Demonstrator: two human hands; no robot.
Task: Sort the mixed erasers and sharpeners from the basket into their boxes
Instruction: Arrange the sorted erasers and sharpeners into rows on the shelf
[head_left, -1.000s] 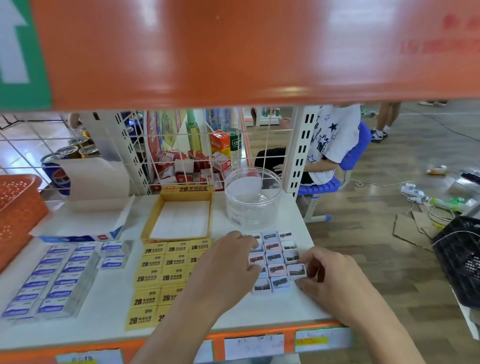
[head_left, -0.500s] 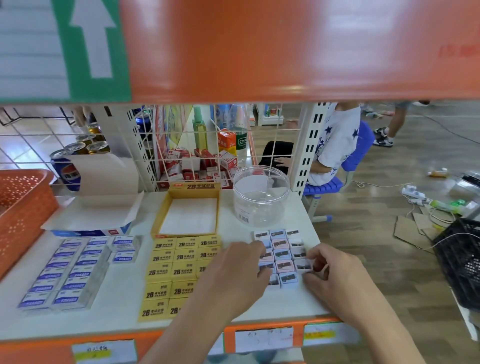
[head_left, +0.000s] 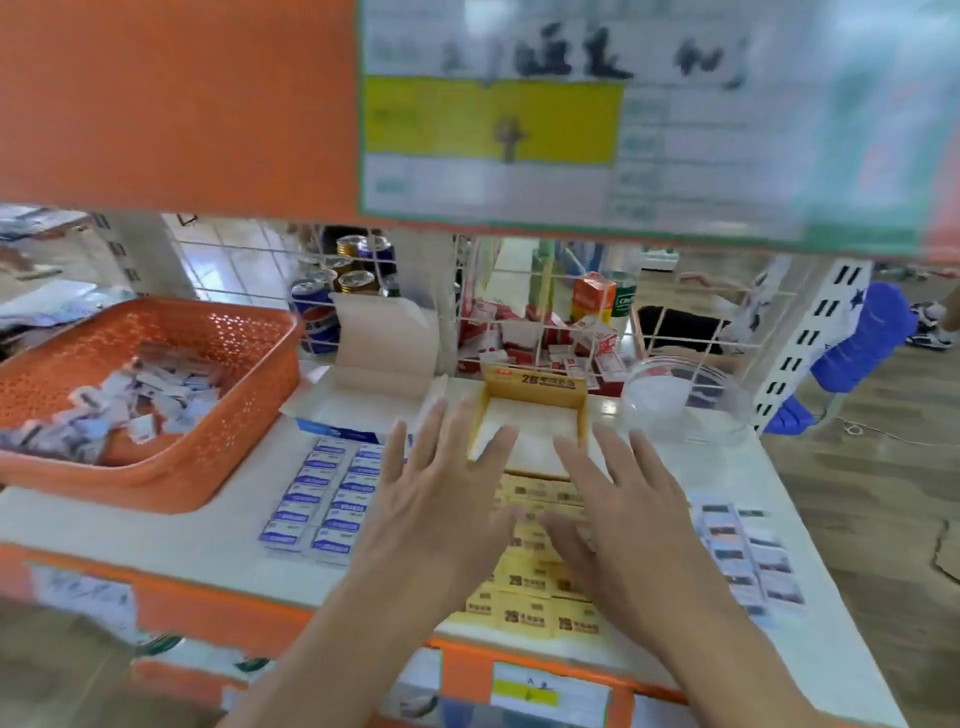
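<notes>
My left hand (head_left: 436, 499) and my right hand (head_left: 618, 509) hover side by side, fingers spread and straight, holding nothing, over rows of yellow 2B erasers (head_left: 524, 597) on the white shelf (head_left: 182, 530). Behind them stands an open yellow box (head_left: 530, 410). Left of my hands lie rows of blue-and-white erasers (head_left: 322, 499) in front of an open white-and-blue box (head_left: 363, 395). Small white sharpener packs (head_left: 748, 556) lie in rows at the right. The orange basket (head_left: 156, 467) at the far left holds several mixed pieces.
A clear round plastic tub (head_left: 685, 400) stands at the back right. A wire grid (head_left: 545, 291) backs the shelf, with cans and red boxes behind it. An orange upper shelf (head_left: 176, 104) hangs overhead. A person sits on a blue chair (head_left: 857, 353) beyond.
Both hands left the sharpener packs at the right, moved left and opened flat over the yellow erasers. The view swung left, bringing the orange basket's contents into sight.
</notes>
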